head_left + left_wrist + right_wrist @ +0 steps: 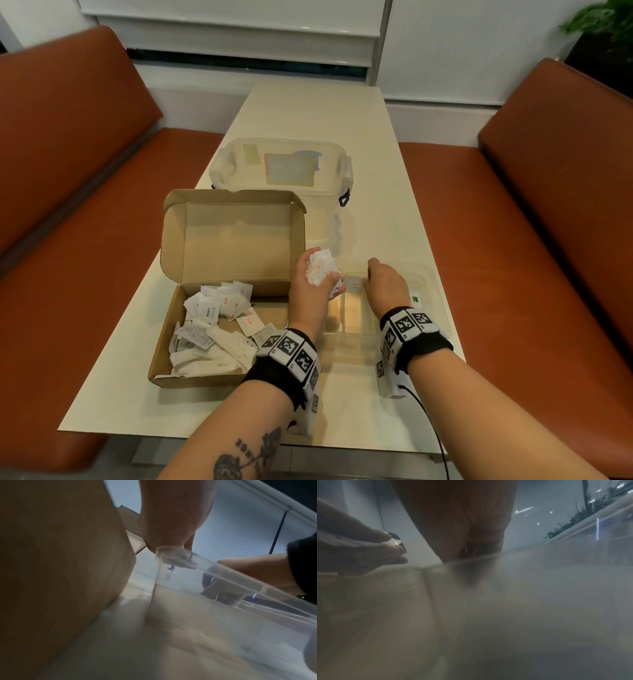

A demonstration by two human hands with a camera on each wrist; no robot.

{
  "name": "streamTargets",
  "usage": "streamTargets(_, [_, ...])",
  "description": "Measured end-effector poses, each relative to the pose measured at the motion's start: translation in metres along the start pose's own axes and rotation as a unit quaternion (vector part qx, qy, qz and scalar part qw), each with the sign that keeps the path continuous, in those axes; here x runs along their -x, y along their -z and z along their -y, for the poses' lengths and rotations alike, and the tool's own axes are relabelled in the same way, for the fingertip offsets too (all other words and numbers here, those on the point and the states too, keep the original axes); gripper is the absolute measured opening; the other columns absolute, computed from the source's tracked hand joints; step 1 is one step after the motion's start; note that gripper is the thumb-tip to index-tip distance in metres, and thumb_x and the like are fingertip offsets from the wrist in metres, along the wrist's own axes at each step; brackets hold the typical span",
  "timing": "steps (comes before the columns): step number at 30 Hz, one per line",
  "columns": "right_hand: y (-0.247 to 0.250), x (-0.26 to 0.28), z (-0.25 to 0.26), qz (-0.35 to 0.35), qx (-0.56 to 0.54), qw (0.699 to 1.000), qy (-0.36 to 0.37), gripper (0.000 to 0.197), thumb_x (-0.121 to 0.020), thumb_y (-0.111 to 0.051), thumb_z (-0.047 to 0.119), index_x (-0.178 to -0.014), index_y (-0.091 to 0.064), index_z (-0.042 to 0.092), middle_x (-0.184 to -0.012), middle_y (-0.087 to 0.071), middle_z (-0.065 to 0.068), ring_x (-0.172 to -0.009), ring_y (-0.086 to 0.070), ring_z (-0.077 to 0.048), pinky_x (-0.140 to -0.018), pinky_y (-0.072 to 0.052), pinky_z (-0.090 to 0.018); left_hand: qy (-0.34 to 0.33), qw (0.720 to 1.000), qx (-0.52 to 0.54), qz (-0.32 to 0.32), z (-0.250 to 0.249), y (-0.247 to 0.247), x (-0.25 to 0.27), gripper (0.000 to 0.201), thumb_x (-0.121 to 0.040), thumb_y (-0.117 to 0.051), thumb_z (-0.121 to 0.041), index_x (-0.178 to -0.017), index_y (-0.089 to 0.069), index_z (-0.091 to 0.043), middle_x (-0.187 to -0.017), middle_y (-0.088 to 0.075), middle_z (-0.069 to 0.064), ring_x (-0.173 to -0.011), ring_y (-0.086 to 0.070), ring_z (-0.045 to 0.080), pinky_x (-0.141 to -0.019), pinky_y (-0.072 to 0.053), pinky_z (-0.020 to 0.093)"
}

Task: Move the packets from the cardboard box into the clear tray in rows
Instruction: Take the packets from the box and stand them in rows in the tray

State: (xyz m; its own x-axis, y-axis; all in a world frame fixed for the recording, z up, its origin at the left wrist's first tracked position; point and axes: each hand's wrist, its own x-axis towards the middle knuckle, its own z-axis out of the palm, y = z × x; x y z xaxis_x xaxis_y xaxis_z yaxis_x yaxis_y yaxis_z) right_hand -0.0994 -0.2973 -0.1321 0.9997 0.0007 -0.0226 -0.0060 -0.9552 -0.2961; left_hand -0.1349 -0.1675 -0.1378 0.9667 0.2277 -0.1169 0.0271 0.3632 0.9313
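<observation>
Head view: a person works at a pale desk (370, 144) set between two orange benches (548, 212). The clear tray (433, 294) serves as the landmark. Just left of the tray, an open cardboard box (191, 260) sits with its lid raised, and a loose heap of white packets (212, 322) lies in it. At the tray's far left corner, the left hand (310, 287) is cupped around a bunch of packets (320, 269), palm turned up. The right hand (385, 284) reaches into the tray's far end, fingers curled down at one packet with red print (356, 284) standing against the far wall; whether it pinches that packet cannot be told. Beyond the tray stands a lidded clear tub (281, 164). Both wrists wear black bands with checkered markers.

Left wrist view: the picture is blurred. The box (60, 574) fills the space left of the tray (223, 574), whose near corner is in front. The left hand (171, 524) hangs above that corner, with packet edges (176, 559) showing pale below it. The right forearm crosses over the tray's rim.

Right wrist view: hazy, seen through the tray wall (539, 563). The right hand (471, 534) points down just behind the tray's rim, its grip unclear. The left hand (359, 550) is left of it.
</observation>
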Motion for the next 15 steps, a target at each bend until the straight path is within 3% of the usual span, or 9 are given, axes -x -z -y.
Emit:
streamTargets(3, [0.003,0.000,0.001,0.004,0.000,1.000,0.000,0.014,-0.093,-0.044,0.005,-0.105,-0.050,0.005,-0.099,-0.059,-0.013,-0.078,-0.053,-0.025,-0.064,-0.037,-0.029,0.003,1.000,-0.013,0.010,-0.002,0.001,0.000,0.048,-0.083,-0.063,0.007,-0.112,-0.057,-0.030,-0.107,-0.056,0.003,-0.090,-0.061,0.019,-0.074,-0.058,0.039])
streamTargets(6, [0.011,0.000,0.005,-0.041,-0.057,0.997,0.025,0.009,-0.093,-0.052,0.017,-0.096,-0.053,0.009,-0.092,-0.058,-0.008,-0.078,-0.052,-0.022,-0.065,-0.037,-0.028,0.018,0.999,-0.024,0.015,-0.005,0.001,0.000,0.052,-0.080,-0.066,0.007,-0.106,-0.058,-0.037,-0.112,-0.056,0.005,-0.098,-0.061,0.025,-0.077,-0.058,0.045])
streamTargets(8, [0.018,0.002,0.010,-0.060,-0.167,0.983,0.041,0.016,-0.091,-0.057,0.026,-0.086,-0.058,0.011,-0.082,-0.061,-0.003,-0.074,-0.053,-0.018,-0.064,-0.040,-0.028,0.033,0.999,-0.010,0.029,-0.005,0.001,-0.001,0.055,-0.078,-0.067,0.010,-0.105,-0.058,-0.036,-0.113,-0.056,0.006,-0.094,-0.064,0.023,-0.070,-0.059,0.038])
streamTargets(10, [0.023,0.005,0.016,-0.025,-0.268,0.962,0.034,0.022,-0.087,-0.063,0.032,-0.079,-0.063,0.012,-0.076,-0.064,-0.001,-0.069,-0.056,-0.015,-0.066,-0.046,-0.028,0.044,0.998,-0.008,0.037,-0.005,0.000,-0.002,0.054,-0.077,-0.068,0.010,-0.106,-0.058,-0.034,-0.110,-0.059,0.006,-0.087,-0.067,0.020,-0.065,-0.058,0.032])
streamTargets(12, [0.023,0.008,0.020,0.022,-0.324,0.946,0.012,0.020,-0.081,-0.070,0.031,-0.075,-0.065,0.012,-0.073,-0.065,-0.003,-0.064,-0.058,-0.014,-0.065,-0.049,-0.027,0.052,0.998,-0.011,0.043,-0.006,-0.001,-0.001,0.053,-0.077,-0.069,0.008,-0.105,-0.058,-0.035,-0.108,-0.062,0.007,-0.086,-0.069,0.021,-0.064,-0.058,0.032])
streamTargets(15, [0.022,0.009,0.017,0.021,-0.394,0.919,-0.021,0.015,-0.079,-0.073,0.019,-0.070,-0.063,0.013,-0.065,-0.063,-0.001,-0.059,-0.059,-0.013,-0.055,-0.050,-0.021,0.060,0.996,-0.010,0.058,-0.008,-0.001,-0.001,0.050,-0.079,-0.069,0.006,-0.106,-0.058,-0.034,-0.111,-0.061,0.006,-0.094,-0.068,0.025,-0.068,-0.059,0.037])
